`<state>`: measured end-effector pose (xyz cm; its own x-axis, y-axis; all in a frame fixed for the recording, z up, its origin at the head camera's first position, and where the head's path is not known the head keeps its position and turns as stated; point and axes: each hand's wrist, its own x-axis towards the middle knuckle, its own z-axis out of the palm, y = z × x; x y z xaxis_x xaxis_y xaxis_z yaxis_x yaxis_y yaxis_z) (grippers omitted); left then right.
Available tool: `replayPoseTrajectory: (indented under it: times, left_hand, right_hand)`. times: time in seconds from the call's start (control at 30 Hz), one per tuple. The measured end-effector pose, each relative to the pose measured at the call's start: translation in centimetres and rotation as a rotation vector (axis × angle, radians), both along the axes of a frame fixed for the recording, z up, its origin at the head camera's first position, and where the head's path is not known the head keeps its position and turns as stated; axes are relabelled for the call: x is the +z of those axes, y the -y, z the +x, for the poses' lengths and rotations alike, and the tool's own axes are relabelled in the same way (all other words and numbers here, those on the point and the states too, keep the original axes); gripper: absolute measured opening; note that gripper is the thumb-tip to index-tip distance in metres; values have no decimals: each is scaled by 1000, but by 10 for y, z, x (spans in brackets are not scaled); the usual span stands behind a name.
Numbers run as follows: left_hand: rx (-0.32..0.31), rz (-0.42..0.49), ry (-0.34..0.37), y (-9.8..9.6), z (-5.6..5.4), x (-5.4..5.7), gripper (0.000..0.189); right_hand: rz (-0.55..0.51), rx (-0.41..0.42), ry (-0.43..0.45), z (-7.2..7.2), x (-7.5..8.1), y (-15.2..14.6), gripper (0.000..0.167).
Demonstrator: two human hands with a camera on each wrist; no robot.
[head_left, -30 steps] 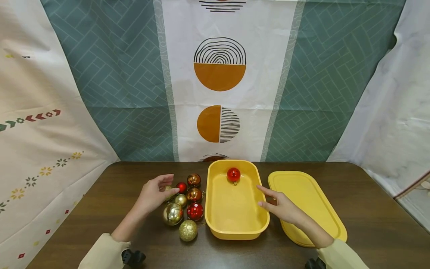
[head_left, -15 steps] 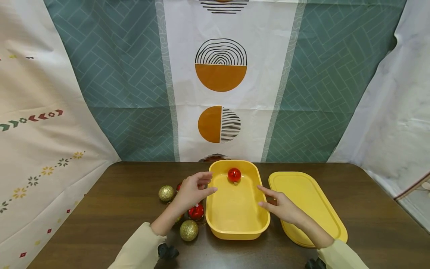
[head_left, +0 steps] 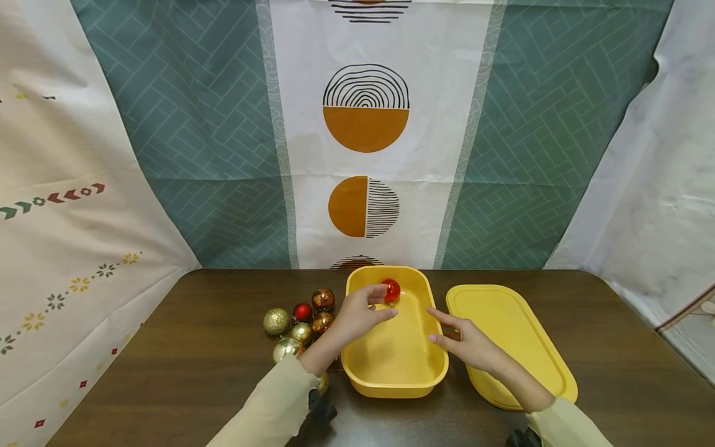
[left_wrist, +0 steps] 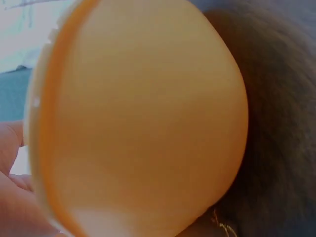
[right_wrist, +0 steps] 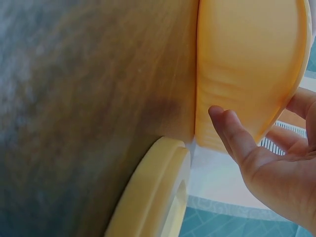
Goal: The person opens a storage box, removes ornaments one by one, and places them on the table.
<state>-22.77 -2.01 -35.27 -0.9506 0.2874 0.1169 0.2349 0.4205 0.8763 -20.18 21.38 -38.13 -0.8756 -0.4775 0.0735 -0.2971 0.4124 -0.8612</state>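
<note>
My left hand [head_left: 360,313] hangs over the yellow plastic box [head_left: 396,360], fingers bent a little, nothing visible in its grasp. Its fingertips overlap a shiny red bauble [head_left: 393,288] lying at the far end inside the box; whether they touch it cannot be told. Beside the box's right wall, my right hand [head_left: 472,344] has its fingers loosely spread at the rim. In the right wrist view, fingertips [right_wrist: 232,123] lie close to the box's outer wall [right_wrist: 247,59]. The left wrist view is mostly the box's outer wall [left_wrist: 148,108].
Left of the box several baubles cluster: glittery gold [head_left: 276,321], red [head_left: 302,311], copper [head_left: 323,300] and shiny gold [head_left: 287,349]. My left forearm partly covers the group. The flat yellow lid [head_left: 514,341] lies on the dark wooden table [head_left: 184,360] at right.
My left hand has moved right, from above the bauble cluster to inside the box's outline near the red bauble. My right hand and the box have stayed where they were.
</note>
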Motion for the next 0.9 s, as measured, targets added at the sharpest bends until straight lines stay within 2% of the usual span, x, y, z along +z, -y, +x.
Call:
replayPoseTrajectory:
  times: [0.3, 0.53, 0.73, 0.9]
  left_hand:
    - [63, 10, 93, -15, -19, -7, 58]
    - [92, -32, 88, -20, -31, -13, 63]
    - [117, -58, 115, -21, -40, -16, 65]
    - [115, -110, 109, -22, -45, -17, 67]
  right_hand:
    - [6, -8, 7, 0, 0, -1, 59]
    - [11, -3, -18, 1, 2, 0, 57]
    - [10, -3, -13, 1, 2, 0, 56]
    - [-1, 1, 3, 1, 1, 0, 57]
